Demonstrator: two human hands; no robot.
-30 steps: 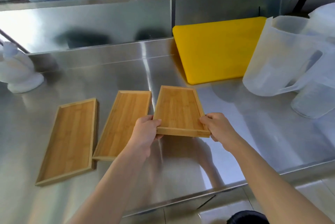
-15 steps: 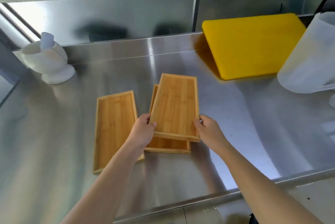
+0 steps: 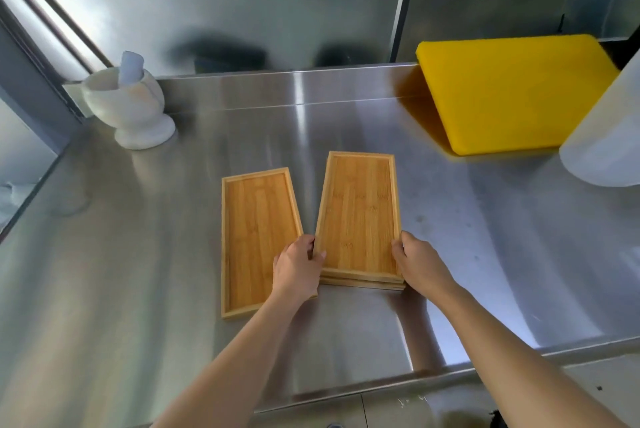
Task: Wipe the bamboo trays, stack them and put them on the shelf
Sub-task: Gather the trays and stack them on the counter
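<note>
Two hands, left (image 3: 297,263) and right (image 3: 420,263), squeeze the near corners of a flat stack (image 3: 360,216) of stripy bamboo trays beside a single tray (image 3: 258,233) on shiny steel.

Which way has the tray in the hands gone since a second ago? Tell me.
Yes. The held tray moved left, away from the yellow cutting board, and now sits on the middle tray.
</note>
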